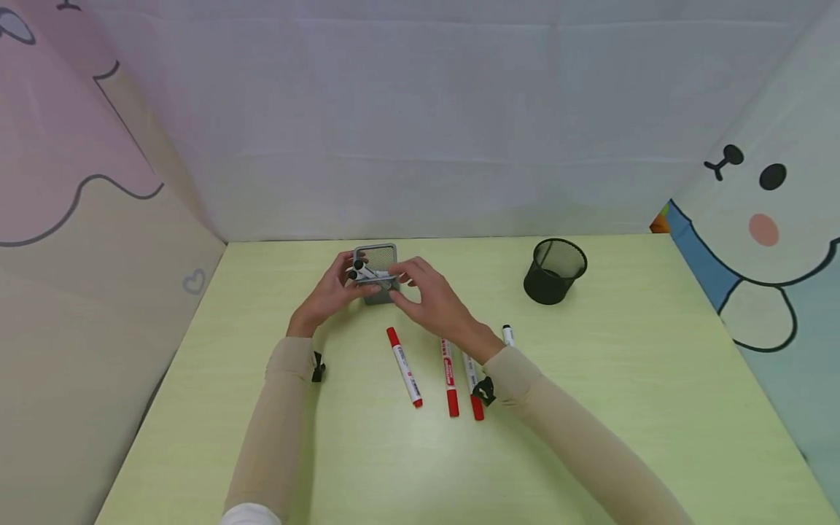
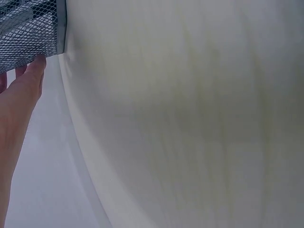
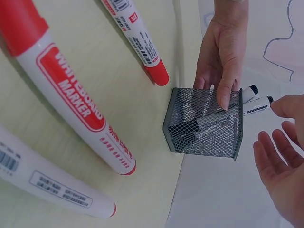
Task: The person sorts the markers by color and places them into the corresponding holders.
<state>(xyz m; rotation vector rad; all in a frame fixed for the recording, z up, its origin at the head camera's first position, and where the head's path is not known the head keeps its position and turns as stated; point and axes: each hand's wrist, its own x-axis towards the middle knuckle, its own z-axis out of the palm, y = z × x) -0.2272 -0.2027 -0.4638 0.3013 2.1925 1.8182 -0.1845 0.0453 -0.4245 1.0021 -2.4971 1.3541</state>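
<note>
The left hand (image 1: 330, 293) gripped a grey mesh holder (image 1: 382, 298), its thumb along the holder's side. The right hand (image 1: 434, 301) was half open at the holder's mouth, thumb well apart from its loosely bent fingers; it seemed to have hold of nothing, though whether the thumb touched a cap could not be told.

At least two black-capped markers (image 3: 257, 107) were already inside the holder, caps outward. Fingers and mesh blurred the exact count, and whether the base met the counter (image 1: 689, 379) was unclear.

Out on the counter, three red-capped markers (image 1: 405, 367) lay nearer the person, not put in any holder. Beside them a black-ended marker (image 1: 508, 337) was mostly hidden behind the right forearm (image 1: 577, 441). Farther right stood a black mesh cup (image 1: 547, 287), no marker visible in it. The left wrist view cut off most of the holder.
</note>
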